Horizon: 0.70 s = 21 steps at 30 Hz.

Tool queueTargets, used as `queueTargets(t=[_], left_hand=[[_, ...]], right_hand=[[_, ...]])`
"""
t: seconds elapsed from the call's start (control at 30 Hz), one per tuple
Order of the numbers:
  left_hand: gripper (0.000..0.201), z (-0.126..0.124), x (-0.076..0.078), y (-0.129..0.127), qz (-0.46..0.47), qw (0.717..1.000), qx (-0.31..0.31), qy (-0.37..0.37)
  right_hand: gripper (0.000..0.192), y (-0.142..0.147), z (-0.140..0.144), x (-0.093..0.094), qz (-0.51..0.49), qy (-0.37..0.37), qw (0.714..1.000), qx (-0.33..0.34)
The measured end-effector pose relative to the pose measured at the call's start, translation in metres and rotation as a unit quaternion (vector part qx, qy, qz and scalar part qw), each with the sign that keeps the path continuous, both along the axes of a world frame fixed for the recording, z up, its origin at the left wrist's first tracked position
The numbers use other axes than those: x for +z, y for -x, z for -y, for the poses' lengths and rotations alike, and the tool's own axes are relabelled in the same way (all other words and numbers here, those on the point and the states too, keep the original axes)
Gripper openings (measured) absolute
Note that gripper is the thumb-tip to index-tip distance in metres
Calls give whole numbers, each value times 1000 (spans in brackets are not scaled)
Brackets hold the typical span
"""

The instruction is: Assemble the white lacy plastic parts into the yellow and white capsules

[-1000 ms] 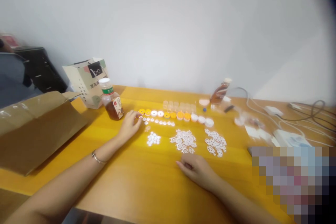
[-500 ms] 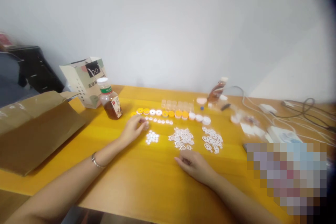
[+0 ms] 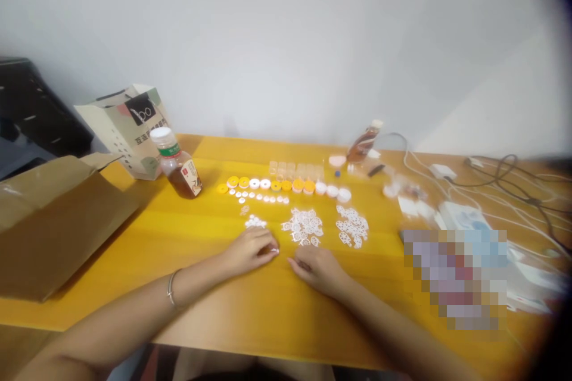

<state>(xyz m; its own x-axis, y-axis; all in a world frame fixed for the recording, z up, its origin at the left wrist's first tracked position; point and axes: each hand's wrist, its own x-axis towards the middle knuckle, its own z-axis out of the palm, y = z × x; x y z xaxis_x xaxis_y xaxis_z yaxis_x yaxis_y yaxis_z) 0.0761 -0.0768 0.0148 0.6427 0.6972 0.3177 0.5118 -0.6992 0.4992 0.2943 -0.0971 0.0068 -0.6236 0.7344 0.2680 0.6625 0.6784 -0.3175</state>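
Left hand [image 3: 250,248] nearer, on table [image 3: 223,309]

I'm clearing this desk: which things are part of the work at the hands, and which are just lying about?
In use: left hand, right hand, small white discs, white cut-out pieces, row of orange and white caps.
Lying about: tea bottle, paper bag, cardboard box, cables.

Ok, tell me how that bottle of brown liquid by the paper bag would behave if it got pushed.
The bottle stands upright and looks over half full of brown liquid, so it is probably fairly heavy for its size. Pushed low, it would likely slide on the smooth table; pushed near its white cap, it might tip. Once on its side, its seemingly rounded body could roll.
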Motion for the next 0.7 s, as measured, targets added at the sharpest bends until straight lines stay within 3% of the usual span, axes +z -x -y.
queueTargets(t=[0.23, 0.43, 0.57, 0.7], left_hand=[[16, 3, 1, -1, 14, 1000, -9, 25], [15, -8, 20, 20, 59, 998, 22, 7], [18, -32, 28, 55, 59, 988, 140, -21], [30, -57, 16, 89, 1, 955, 289, -68]], right_hand=[[25, 7, -1, 7, -2, 36, 999, -16], [25, 12, -4, 12, 42, 33, 998, 13], [25, 15, -1, 7, 35, -8, 998, 47], [28, 16, 1, 1, -4, -15, 996, 89]])
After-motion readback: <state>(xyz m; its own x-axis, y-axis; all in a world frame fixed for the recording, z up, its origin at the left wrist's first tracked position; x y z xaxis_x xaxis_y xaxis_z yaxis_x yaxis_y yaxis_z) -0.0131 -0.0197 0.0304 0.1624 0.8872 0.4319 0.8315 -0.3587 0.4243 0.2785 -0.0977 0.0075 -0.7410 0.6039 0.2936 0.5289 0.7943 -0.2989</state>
